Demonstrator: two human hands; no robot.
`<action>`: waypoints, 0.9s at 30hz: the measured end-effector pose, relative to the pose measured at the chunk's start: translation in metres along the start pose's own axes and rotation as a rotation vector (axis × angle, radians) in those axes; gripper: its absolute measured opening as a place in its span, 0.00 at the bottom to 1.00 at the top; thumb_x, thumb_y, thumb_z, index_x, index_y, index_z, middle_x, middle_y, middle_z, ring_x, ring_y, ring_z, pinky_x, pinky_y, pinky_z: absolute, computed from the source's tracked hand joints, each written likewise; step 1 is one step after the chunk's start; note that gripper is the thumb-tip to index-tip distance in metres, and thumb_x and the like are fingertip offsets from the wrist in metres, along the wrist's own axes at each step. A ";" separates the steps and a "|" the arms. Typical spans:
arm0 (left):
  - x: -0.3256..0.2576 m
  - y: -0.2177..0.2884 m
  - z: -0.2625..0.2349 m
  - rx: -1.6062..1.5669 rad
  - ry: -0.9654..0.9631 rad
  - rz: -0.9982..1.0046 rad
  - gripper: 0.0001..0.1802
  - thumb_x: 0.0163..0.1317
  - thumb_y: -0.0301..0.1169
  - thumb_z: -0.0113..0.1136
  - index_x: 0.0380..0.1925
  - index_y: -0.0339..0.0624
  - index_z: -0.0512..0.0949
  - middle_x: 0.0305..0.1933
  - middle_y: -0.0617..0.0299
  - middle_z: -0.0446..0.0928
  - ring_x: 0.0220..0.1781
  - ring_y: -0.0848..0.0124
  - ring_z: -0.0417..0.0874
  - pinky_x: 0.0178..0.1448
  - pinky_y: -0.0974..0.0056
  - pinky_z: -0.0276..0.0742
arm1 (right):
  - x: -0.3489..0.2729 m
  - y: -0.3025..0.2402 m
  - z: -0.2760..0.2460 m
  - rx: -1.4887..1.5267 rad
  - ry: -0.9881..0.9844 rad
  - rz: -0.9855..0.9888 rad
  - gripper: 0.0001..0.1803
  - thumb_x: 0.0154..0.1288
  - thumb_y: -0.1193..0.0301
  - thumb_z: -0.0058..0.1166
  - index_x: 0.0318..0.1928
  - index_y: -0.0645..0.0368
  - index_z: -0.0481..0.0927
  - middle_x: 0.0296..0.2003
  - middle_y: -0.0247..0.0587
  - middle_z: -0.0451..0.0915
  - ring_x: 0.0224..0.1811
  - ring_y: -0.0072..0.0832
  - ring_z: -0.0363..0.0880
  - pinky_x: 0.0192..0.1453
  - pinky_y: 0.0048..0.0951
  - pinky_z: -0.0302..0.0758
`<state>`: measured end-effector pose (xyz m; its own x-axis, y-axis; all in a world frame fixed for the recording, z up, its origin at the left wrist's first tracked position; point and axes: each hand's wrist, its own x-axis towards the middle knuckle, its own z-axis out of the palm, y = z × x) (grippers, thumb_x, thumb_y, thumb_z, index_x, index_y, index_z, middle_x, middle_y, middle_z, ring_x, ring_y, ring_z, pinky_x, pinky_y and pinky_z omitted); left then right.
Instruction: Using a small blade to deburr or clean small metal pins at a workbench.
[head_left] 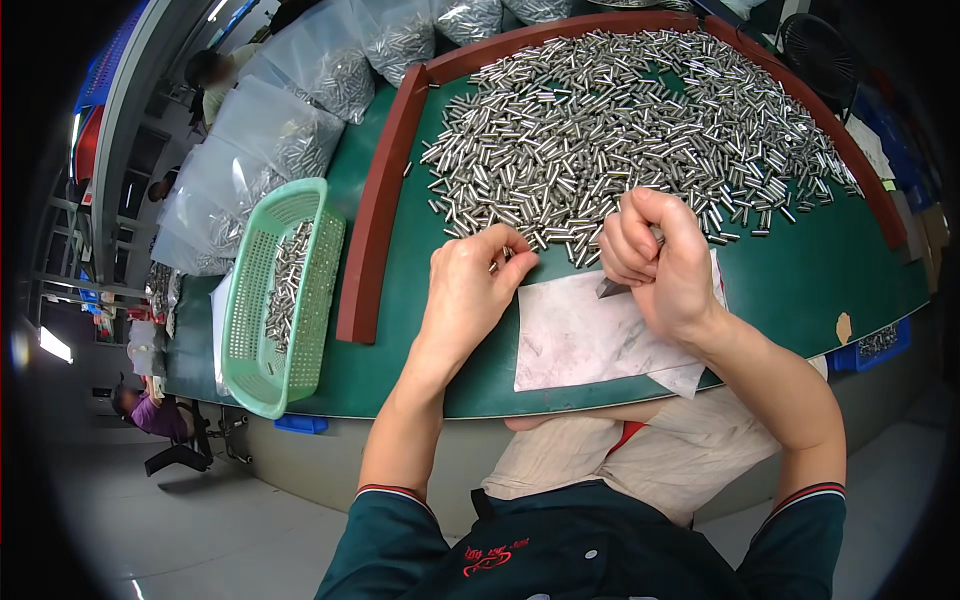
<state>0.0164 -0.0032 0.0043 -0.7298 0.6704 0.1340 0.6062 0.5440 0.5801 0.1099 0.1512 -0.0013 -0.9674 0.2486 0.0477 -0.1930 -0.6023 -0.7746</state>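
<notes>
Nearest me, over my lap, a stained whitish sheet [560, 345] lies on the green tabletop [455, 385], one corner reaching the table's edge. My right hand [662, 265] is above the sheet, fingers curled into a fist; a grey pointed thing [612, 289] sticks out below it, and I can't tell its kind. My left hand [470, 290] is beside the sheet's left edge, thumb and forefinger bent toward each other with little room between; I can't tell whether they pinch a piece.

Just beyond both hands spreads a wide heap of small metal pins [600, 140], its near fringe right by my fingertips. To the left of my left hand, past a red-brown wooden rail [377, 220], a light-green basket [312, 325] holds more of the same pieces. Farther off on that side, clear plastic bags [290, 105] filled with metal pieces stand in a curved row.
</notes>
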 end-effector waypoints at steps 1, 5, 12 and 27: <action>0.000 -0.002 0.003 -0.001 -0.007 0.014 0.08 0.46 0.25 0.63 0.27 0.36 0.77 0.13 0.62 0.67 0.15 0.77 0.66 0.21 0.70 0.62 | 0.000 0.000 0.000 -0.006 0.002 -0.002 0.21 0.63 0.65 0.31 0.12 0.52 0.54 0.07 0.27 0.51 0.11 0.16 0.44 0.16 0.21 0.45; -0.001 -0.004 0.011 0.045 0.022 0.088 0.09 0.45 0.27 0.64 0.27 0.36 0.77 0.12 0.58 0.67 0.13 0.72 0.67 0.21 0.67 0.64 | 0.000 0.001 0.001 0.057 -0.011 -0.022 0.20 0.63 0.67 0.33 0.12 0.54 0.55 0.08 0.27 0.53 0.10 0.16 0.44 0.15 0.21 0.44; 0.002 -0.006 0.013 -0.201 0.038 0.099 0.08 0.53 0.28 0.60 0.26 0.34 0.74 0.18 0.65 0.70 0.17 0.78 0.68 0.23 0.71 0.65 | 0.000 0.001 -0.001 0.056 0.002 -0.021 0.19 0.62 0.68 0.33 0.12 0.54 0.55 0.08 0.27 0.53 0.10 0.16 0.45 0.15 0.21 0.45; 0.004 -0.005 0.010 -1.200 -0.348 -0.365 0.07 0.56 0.26 0.57 0.34 0.39 0.72 0.27 0.60 0.77 0.19 0.85 0.61 0.21 0.79 0.53 | 0.000 -0.001 -0.001 0.053 0.009 -0.010 0.19 0.62 0.68 0.34 0.12 0.53 0.55 0.08 0.28 0.53 0.10 0.16 0.45 0.15 0.21 0.45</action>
<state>0.0135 0.0021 -0.0056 -0.5623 0.7735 -0.2924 -0.3997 0.0553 0.9150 0.1105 0.1520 -0.0010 -0.9638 0.2620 0.0493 -0.2116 -0.6391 -0.7394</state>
